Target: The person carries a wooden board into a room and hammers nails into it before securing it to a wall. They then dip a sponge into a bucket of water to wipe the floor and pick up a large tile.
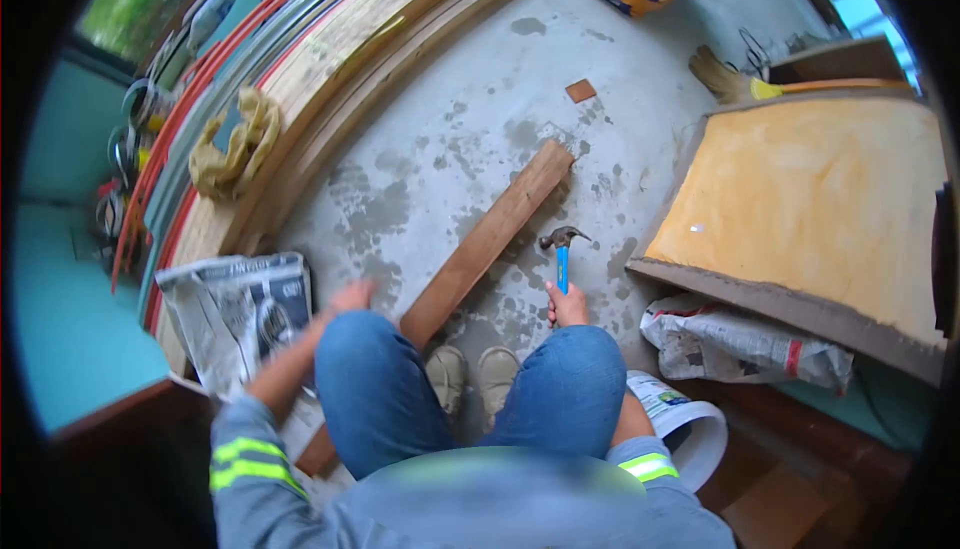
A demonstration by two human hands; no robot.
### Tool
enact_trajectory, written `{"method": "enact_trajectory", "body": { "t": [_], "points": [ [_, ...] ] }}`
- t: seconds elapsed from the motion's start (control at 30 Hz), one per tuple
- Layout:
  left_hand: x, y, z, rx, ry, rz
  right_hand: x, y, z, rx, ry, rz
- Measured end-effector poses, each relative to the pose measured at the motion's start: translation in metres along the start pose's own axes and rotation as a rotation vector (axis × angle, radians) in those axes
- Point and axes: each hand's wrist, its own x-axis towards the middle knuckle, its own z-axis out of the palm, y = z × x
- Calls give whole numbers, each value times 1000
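Note:
A claw hammer (562, 261) with a blue handle and dark metal head is gripped by my right hand (568, 306), held upright past my right knee. My left hand (350, 299) is smeared by motion beside my left knee, so its fingers cannot be made out. Between my knees a brown wooden board (490, 239) runs diagonally over the concrete floor, its near part hidden under my left leg. The hammer head is to the right of the board, apart from it in this view.
Long timber planks (340, 69) and red and grey pipes lie along the left, with a tan cloth bag (236, 144) on them. A printed sack (240, 314) sits near my left arm. At right are a yellow-topped panel (800, 209), another sack (745, 339) and a white bucket (705, 439).

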Motion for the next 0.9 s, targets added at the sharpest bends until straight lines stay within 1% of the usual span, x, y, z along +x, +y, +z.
{"method": "enact_trajectory", "body": {
  "t": [0.03, 0.07, 0.1, 0.13, 0.17, 0.2, 0.23, 0.27, 0.37, 0.47, 0.53, 0.57, 0.63, 0.67, 0.7, 0.73, 0.77, 0.8, 0.83, 0.9],
  "points": [
    [-17, -18, 74, 51, 228, -65, 4, 1, 2, 17, -12, 53],
    [-28, -10, 95, 154, 123, -147, 6, -7, 4, 59, 17, 34],
    [-50, 30, 47, 253, -5, -78, 0, -17, 4, -1, 27, 59],
    [-43, 31, 64, 153, 19, -70, -3, -22, 2, -74, 34, 92],
    [-42, 28, 85, 41, 30, -72, -4, -23, 1, -67, 52, 98],
    [-40, 29, 87, 37, 21, -61, -3, -23, 0, -124, 28, 62],
    [-37, 32, 91, 8, 25, -104, -4, -25, -3, -189, -2, 24],
    [-35, 37, 92, -22, 38, -154, -5, -26, -5, -200, -2, 21],
    [-30, 46, 78, 0, 67, -145, -1, -20, -5, -158, -7, 15],
    [22, 63, 56, 16, 59, -103, -4, -17, -8, -82, -4, 42],
    [67, 107, 20, 51, 58, -80, -15, -25, -10, -63, 12, 30],
    [101, 130, 0, 19, -118, -105, -21, -25, -12, -62, 15, 33],
    [158, 176, -27, -101, -79, -65, -27, -27, -16, -102, 0, 9],
    [191, 195, -27, -107, 83, -3, -30, -29, -18, -108, 8, -7],
    [235, 214, -27, -201, 142, 15, -36, -29, -20, -115, 39, 10],
    [265, 232, -50, -343, 166, 160, -37, -28, -26, -131, 68, 35],
    [284, 246, -65, -374, 391, 279, -37, -21, -30, -103, 73, 25],
    [288, 258, -86, -416, 505, 360, -43, -15, -29, -110, 64, 58],
    [279, 266, -111, -458, 630, 439, -43, -17, -31, -94, 86, 42],
    [243, 258, -151, -337, 370, 401, -36, -21, -31, -106, 163, -10]
  ]
}}
